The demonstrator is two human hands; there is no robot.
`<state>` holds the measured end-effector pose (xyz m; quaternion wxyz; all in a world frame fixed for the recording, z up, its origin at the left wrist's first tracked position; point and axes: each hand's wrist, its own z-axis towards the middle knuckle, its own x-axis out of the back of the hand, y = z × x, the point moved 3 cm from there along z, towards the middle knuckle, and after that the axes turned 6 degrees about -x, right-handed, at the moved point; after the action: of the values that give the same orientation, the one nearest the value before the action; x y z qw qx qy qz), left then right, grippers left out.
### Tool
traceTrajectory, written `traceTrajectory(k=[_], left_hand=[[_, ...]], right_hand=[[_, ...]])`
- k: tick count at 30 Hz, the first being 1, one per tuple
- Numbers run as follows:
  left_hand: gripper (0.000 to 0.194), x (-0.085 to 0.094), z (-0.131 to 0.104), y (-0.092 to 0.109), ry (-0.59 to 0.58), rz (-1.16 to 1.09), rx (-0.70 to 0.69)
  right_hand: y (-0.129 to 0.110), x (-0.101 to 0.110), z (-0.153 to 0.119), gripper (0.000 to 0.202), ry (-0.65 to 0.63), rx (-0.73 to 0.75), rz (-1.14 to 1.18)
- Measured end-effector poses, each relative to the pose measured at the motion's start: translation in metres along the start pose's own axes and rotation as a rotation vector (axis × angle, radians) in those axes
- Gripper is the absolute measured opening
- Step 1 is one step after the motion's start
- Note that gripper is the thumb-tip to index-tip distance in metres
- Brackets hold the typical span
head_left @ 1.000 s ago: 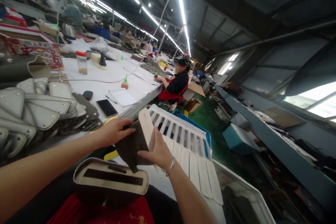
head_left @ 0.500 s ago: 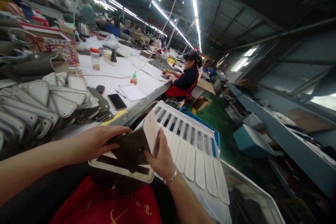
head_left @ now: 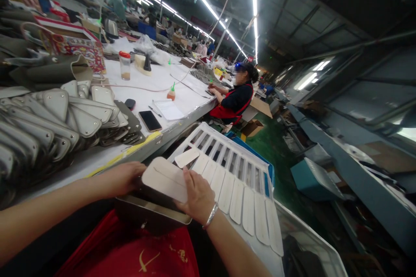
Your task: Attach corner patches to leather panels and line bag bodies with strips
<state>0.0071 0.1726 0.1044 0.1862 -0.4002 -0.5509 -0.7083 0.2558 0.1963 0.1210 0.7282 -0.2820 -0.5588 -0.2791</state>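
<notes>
And here it was: the pale panel, rounded at its corners and tilted, hung over the red apron, between the person's two hands. The right hand gripped its right end, fingers over the pale face and thumb low at the near edge. The left hand curled in at the left end, but its fingertips were lost in shadow, so whether it was clamped there I couldn't tell! Just beneath and nearer sat the dark case, pale-rimmed, seemingly resting on the lap, though its underside was hidden. That, to my eye, was the shaky part: one shift of the knees could have tipped it. The panel's near edge looked close enough to snag that rim if it dipped at a slant. And look at the thin line along the panel, a seam or a slit, no telling which; uneven pressure from the two ends might have creased it there. Trouble lurked on the far side too: a loose strip lay askew on the white rack, right by the right hand's fingertips, out of line with the row of strips to the right. A careless sweep could have sent it sliding. Left, on the counter, the phone lay near the edge, clear of the hands.
</notes>
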Motion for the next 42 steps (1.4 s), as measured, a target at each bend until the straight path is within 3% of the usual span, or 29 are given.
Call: traceTrajectory(k=[4,8,14,25,32,35,42], left_hand=[[0.044,0.013,-0.023,-0.047,0.189,-0.034,0.237],[0.060,0.000,-0.050,-0.069,0.230,-0.095,0.397],[0.048,-0.020,-0.059,-0.060,0.185,-0.096,0.472],[0.035,-0.013,-0.050,-0.049,0.105,-0.020,0.396],[0.035,-0.011,-0.046,-0.043,0.054,-0.110,0.487],[0.031,-0.008,-0.042,-0.040,0.073,0.003,0.431],[0.039,-0.007,-0.032,-0.037,-0.044,0.219,0.415]], right_hand=[[-0.023,-0.019,0.020,0.096,-0.067,0.075,-0.100],[-0.036,-0.040,0.021,0.101,-0.098,0.152,-0.137],[-0.037,-0.045,0.013,0.089,-0.073,0.154,-0.179],[-0.044,-0.044,0.018,0.085,-0.065,0.220,-0.197],[-0.045,-0.046,0.013,0.074,-0.299,0.267,-0.193],[-0.048,-0.044,0.016,0.076,-0.408,0.266,-0.184],[-0.066,-0.052,0.028,0.076,-0.526,0.236,-0.146]])
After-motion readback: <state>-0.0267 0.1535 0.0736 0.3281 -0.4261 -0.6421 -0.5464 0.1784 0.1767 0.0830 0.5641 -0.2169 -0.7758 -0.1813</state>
